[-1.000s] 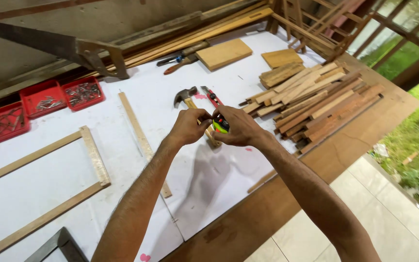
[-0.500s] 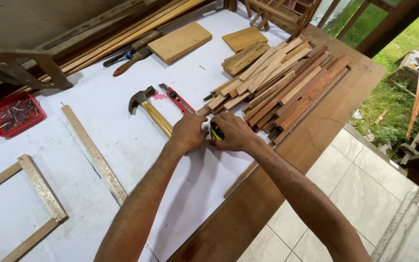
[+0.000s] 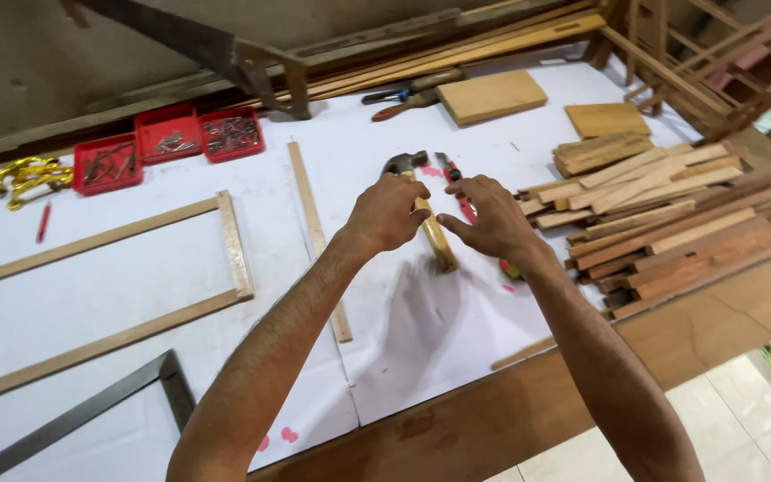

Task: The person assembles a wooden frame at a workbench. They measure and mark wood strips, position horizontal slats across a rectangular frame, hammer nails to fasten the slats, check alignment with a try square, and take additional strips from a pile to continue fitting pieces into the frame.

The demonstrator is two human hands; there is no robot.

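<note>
Hands have parted above the wooden-handled claw hammer (image 3: 423, 211).

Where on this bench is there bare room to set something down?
Bare white sheet lies inside the rectangular wooden frame and below the hands, between the thin wooden strip and the bench's brown edge. The stacked wooden offcuts crowd the right; the red trays fill the back.

Bare white sheet (image 3: 162, 286) lies open left of the hammer (image 3: 426, 214); stacked offcuts (image 3: 662, 214) crowd the right.
</note>
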